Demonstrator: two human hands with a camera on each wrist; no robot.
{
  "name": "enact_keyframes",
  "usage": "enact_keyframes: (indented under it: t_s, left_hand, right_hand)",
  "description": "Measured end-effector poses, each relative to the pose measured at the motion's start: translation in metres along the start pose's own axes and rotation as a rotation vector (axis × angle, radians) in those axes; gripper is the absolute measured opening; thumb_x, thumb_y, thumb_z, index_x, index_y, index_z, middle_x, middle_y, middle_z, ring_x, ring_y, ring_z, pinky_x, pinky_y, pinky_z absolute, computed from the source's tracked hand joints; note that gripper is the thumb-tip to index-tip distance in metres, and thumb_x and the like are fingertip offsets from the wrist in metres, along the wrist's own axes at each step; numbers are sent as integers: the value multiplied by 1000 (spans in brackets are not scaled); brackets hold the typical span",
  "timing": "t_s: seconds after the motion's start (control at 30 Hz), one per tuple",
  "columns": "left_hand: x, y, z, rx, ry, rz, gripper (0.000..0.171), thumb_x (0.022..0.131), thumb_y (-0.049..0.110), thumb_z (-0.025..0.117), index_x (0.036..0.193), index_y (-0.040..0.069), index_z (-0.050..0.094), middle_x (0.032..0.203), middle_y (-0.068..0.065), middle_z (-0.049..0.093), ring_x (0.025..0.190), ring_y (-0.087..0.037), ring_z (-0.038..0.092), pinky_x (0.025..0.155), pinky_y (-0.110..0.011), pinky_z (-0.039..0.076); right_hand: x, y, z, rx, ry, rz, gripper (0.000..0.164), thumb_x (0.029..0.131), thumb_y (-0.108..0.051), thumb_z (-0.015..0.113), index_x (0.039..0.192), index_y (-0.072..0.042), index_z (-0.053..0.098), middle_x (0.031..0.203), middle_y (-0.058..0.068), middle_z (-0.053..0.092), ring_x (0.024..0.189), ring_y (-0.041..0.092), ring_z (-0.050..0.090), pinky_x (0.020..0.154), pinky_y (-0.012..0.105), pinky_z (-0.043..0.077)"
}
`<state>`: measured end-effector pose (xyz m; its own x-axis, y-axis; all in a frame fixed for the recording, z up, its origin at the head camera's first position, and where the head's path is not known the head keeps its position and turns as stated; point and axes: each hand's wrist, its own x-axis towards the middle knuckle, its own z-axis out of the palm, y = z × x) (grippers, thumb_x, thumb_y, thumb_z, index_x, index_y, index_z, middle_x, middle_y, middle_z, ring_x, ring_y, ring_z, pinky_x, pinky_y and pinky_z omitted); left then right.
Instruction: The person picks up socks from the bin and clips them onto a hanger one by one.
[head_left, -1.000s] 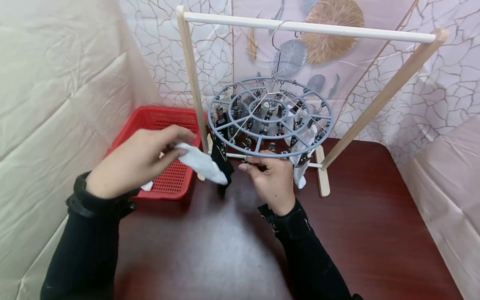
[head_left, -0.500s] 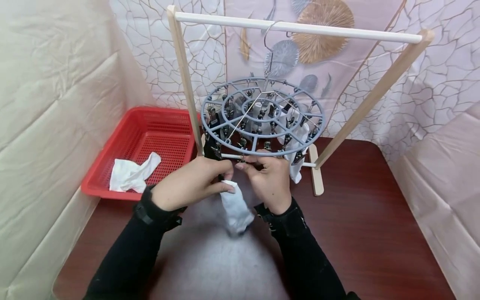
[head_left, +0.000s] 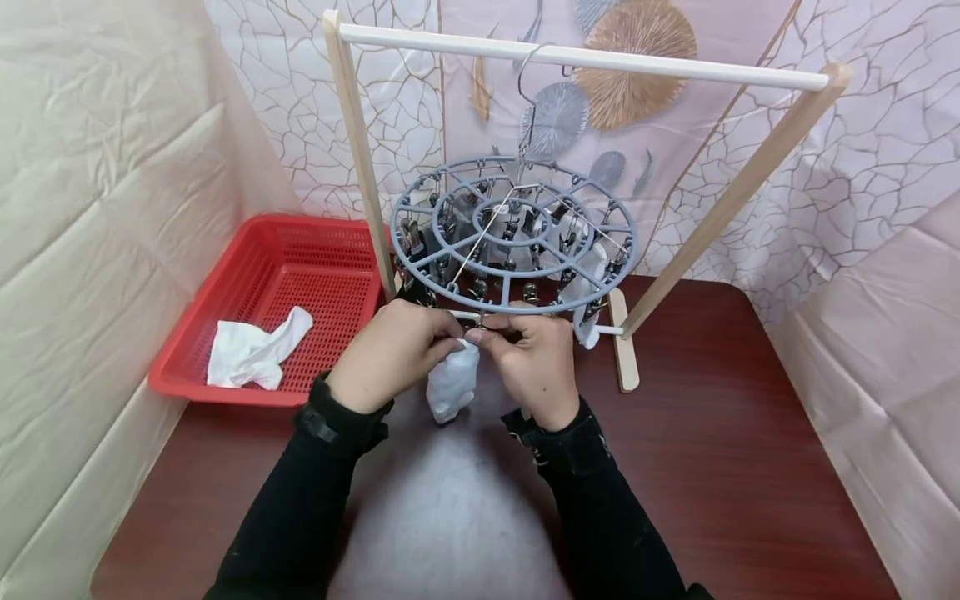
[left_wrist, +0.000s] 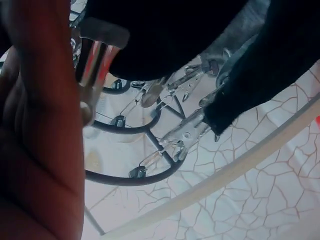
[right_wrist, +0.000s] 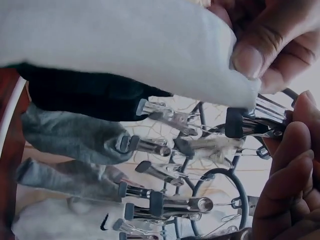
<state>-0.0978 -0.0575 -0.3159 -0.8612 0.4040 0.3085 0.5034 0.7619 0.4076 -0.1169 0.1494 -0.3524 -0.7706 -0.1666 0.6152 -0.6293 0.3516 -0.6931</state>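
In the head view my left hand (head_left: 397, 354) pinches the top of a white sock (head_left: 453, 385), which hangs down below the front of the round grey clip hanger (head_left: 504, 306). My right hand (head_left: 542, 367) grips a metal clip at the hanger's front edge. The right wrist view shows the clip (right_wrist: 257, 120) between the right fingers (right_wrist: 287, 185), its dark tips right at the sock's edge, where the left thumb (right_wrist: 248, 61) holds the cloth. A black sock (right_wrist: 85, 95) and a grey sock (right_wrist: 75, 132) hang behind it from other clips.
A red basket (head_left: 326, 329) at the left holds a white cloth piece (head_left: 258, 350). The hanger hooks over the white bar (head_left: 600, 61) of a wooden stand (head_left: 731, 208) on the dark red table (head_left: 720, 467). More clipped socks hang at the hanger's right and back.
My left hand has moved right from over the basket, carrying the white sock up to the clip in my right hand. The right hand keeps its grip on the clip. The view has shifted slightly.
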Motion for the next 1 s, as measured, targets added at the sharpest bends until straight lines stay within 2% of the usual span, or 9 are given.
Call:
enact_keyframes:
  t_s: [0.1, 0.2, 0.33, 0.5, 0.7, 0.8, 0.87, 0.93, 1.0]
  left_hand:
    - [1, 2, 2, 31, 49, -17, 6, 103, 12, 84, 103, 9, 89, 96, -3, 87, 84, -19, 80, 77, -40, 63]
    - [4, 4, 3, 45, 52, -15, 8, 104, 11, 81, 104, 8, 89, 97, -5, 87, 88, -20, 82, 79, -41, 64]
    - [5, 5, 4, 41, 74, 15, 9, 105, 12, 80, 106, 9, 89, 99, -5, 88, 93, -22, 84, 85, -43, 66]
    - [3, 6, 4, 3, 147, 54, 8, 105, 13, 81, 107, 11, 89, 99, -4, 88, 92, -22, 84, 86, -44, 67]
    - [3, 5, 4, 1, 147, 29, 8, 104, 11, 81, 107, 10, 89, 98, -4, 88, 89, -21, 83, 83, -43, 67]
    - [3, 4, 3, 9, 138, 21, 7, 104, 11, 81, 106, 9, 88, 96, -5, 87, 86, -20, 82, 83, -44, 66]
    - [3, 3, 3, 16, 130, 23, 7, 104, 9, 80, 104, 9, 88, 94, -4, 86, 82, -18, 79, 82, -43, 65]
    - [2, 2, 3, 22, 122, 18, 8, 102, 7, 79, 102, 10, 87, 89, -1, 84, 77, -15, 74, 78, -40, 63]
    - [0, 1, 3, 32, 119, 10, 10, 100, 5, 78, 98, 11, 86, 83, 1, 79, 72, -13, 65, 74, -36, 58]
  right_hand:
    - [-1, -1, -2, -2, 6, 3, 7, 89, -5, 95, 94, -3, 90, 86, 12, 87, 61, 8, 61, 63, 17, 43]
    - [-2, -2, -3, 8, 21, 13, 7, 90, -5, 94, 94, -2, 90, 86, 13, 87, 61, 9, 62, 63, 18, 43]
    - [-2, -1, -2, 34, 13, 18, 6, 90, -2, 93, 95, -1, 90, 87, 14, 87, 64, 7, 64, 64, 17, 43]
    - [0, 2, -3, 15, -3, -2, 5, 90, -4, 94, 93, -2, 90, 86, 12, 86, 62, 8, 62, 62, 18, 42]
    - [2, 1, -7, -129, -103, 17, 22, 92, -13, 95, 109, -2, 87, 87, 13, 84, 67, 20, 69, 66, 28, 49]
    - [2, -4, -13, -221, -182, 16, 34, 95, -22, 93, 121, -2, 85, 98, 13, 87, 70, 21, 73, 68, 32, 55]
    - [1, -10, -23, -272, -212, -28, 39, 96, -27, 92, 126, -4, 85, 102, 10, 88, 72, 18, 76, 70, 31, 58]
    - [-1, -15, -39, -276, -164, -100, 33, 97, -27, 92, 123, -6, 87, 101, 8, 89, 71, 16, 77, 70, 28, 58]
    - [-1, -17, -59, -260, -28, -184, 22, 100, -23, 89, 114, -6, 89, 95, 9, 87, 69, 18, 72, 71, 24, 53]
